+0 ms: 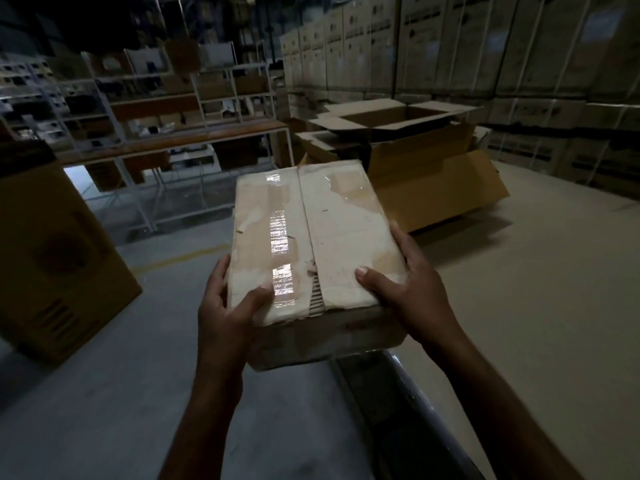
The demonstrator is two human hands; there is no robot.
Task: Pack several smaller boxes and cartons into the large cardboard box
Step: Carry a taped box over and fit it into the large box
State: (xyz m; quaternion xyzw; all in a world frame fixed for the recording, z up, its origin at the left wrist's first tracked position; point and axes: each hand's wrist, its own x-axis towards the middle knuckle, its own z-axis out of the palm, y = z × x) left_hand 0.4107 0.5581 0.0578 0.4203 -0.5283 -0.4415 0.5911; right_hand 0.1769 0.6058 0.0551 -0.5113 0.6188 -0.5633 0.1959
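Note:
I hold a worn, pale taped carton (311,237) in the air in front of me, its top sealed with shiny clear tape. My left hand (228,306) grips its near left corner, thumb on top. My right hand (408,289) grips its near right corner, thumb on top as well. Beyond it, on a tan table (536,306), stands the large cardboard box (422,168) with its flaps spread open. The inside of that box is dark and its contents are hidden.
A brown carton (59,258) stands on the grey floor at the left. Metal shelving and a long bench (173,133) fill the back left. Stacked tall cartons (485,46) form a wall at the back right. The table's dark edge (398,410) runs below the held carton.

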